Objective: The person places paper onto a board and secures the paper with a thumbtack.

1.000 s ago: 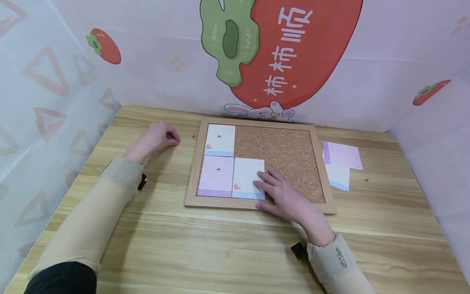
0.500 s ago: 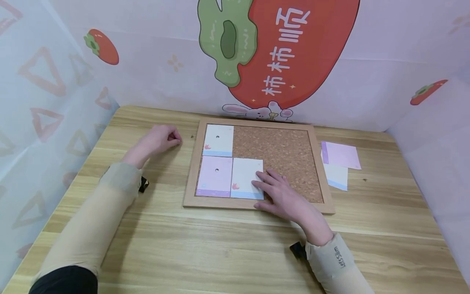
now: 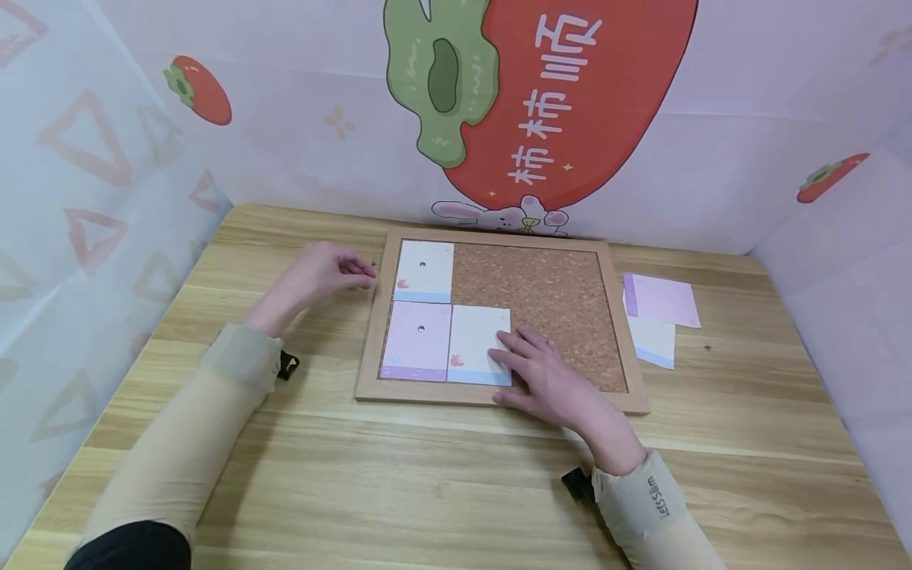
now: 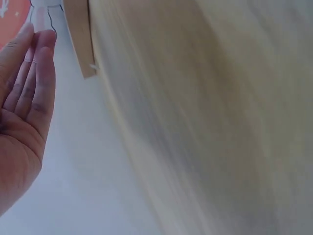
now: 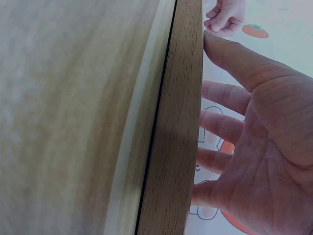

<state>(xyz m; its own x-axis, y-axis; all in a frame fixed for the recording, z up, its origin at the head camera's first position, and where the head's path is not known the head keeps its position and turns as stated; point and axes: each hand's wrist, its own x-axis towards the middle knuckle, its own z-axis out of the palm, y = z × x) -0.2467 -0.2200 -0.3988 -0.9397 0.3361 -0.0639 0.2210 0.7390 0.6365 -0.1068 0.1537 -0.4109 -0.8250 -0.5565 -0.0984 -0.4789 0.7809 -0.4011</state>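
Note:
A wood-framed cork board (image 3: 563, 285) lies on the table. A white card (image 3: 424, 281) with a blue edge and a lilac card (image 3: 416, 348) each bear a small silver pin. Beside the lilac one lies another white card (image 3: 473, 332), with no pin showing. My right hand (image 3: 559, 388) rests spread, fingertips on this card's right side and thumb at the front frame. At the board's left edge, my left hand (image 3: 324, 273) brings thumb and forefinger tips together; I cannot tell whether something small is between them. The left wrist view shows these fingertips (image 4: 43, 36) near the frame.
Right of the board lie a loose lilac card (image 3: 666, 301) and, partly under it, a loose white card (image 3: 655, 340). A printed cloth wall (image 3: 306, 119) stands behind the wooden table (image 3: 427, 483). Bands on both wrists carry small black cameras.
My left hand has moved right, from the bare table to the board's left edge. The right hand and the cards have stayed in place.

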